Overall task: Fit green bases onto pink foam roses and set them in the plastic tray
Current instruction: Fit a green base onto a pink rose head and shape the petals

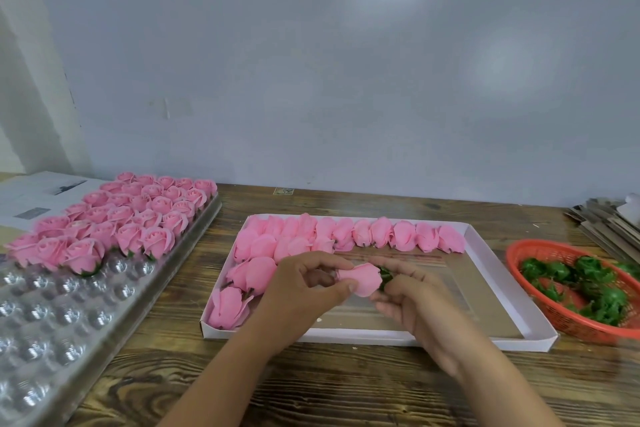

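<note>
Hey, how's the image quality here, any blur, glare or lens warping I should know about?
Head view: wide-angle warping bends the wall's edges; bright glare glints off the plastic tray domes; the orange basket and right hand are smeared by blur; soft light patches sit on the wall.

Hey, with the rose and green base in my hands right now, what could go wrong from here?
1. The left hand pinches the soft foam rose; pushing the base on hard with the right hand may crush petals or seat it crooked.
2. Carrying it left to the plastic tray, a forearm might brush the loose roses in the white box.
3. The red basket runs off the frame's right edge; a hurried reach could tip it.
</note>
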